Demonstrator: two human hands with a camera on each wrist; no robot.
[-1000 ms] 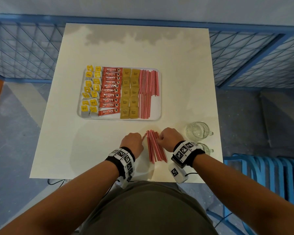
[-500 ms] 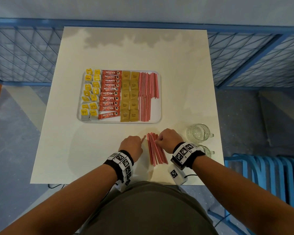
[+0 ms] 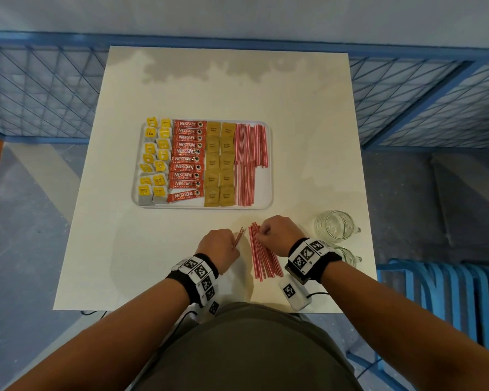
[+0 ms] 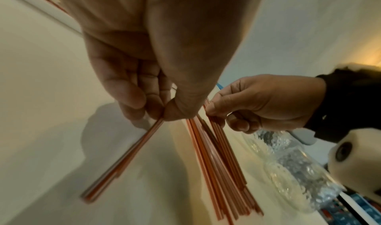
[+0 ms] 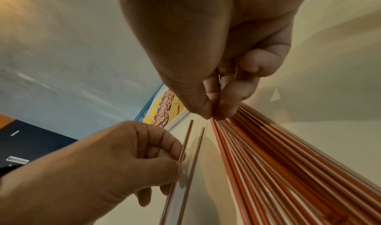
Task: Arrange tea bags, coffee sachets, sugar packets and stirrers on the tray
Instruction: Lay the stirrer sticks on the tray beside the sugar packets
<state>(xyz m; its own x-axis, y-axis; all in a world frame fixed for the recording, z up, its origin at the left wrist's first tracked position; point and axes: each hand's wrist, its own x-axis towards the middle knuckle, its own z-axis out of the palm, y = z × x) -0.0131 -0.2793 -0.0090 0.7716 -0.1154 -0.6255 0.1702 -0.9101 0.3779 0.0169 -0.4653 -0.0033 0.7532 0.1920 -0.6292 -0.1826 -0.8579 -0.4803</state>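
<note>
A white tray in the middle of the table carries columns of yellow tea bags, red coffee sachets, tan sugar packets and red stirrers. In front of it a loose bundle of red stirrers lies on the table. My left hand pinches a few stirrers pulled away to the left of the bundle. My right hand pinches the far end of the bundle between thumb and fingers.
Two clear glass mugs stand at the table's right edge, close to my right wrist. The cream table is bordered by blue mesh railings, and a blue chair stands at the right.
My left hand has drawn a few stirrers out of the bundle and moved them left, opening a gap. My right hand stays on the bundle's far end.
</note>
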